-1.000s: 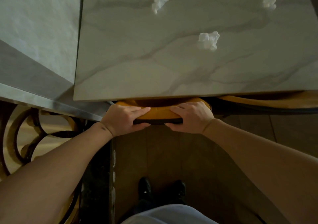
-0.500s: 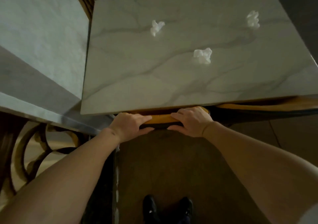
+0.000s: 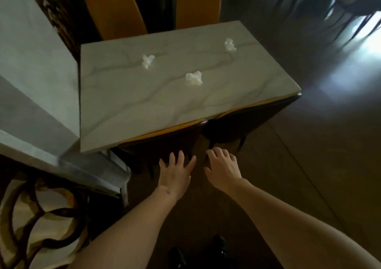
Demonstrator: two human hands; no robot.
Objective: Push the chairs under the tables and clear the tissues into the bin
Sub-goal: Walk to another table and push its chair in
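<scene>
Below the table edge, your hands hold nothing.
Your left hand [image 3: 175, 172] and right hand [image 3: 222, 168] are spread wide by two pushed-in chairs [image 3: 165, 131]; three tissues [image 3: 193, 78] lie on the table [image 3: 127, 107].

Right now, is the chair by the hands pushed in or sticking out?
Pushed in. The near-left chair has its backrest right against the table edge, and both hands are off it.

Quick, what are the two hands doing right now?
Left hand: open, fingers spread, holding nothing.
Right hand: open, fingers loosely curled, holding nothing.
</scene>
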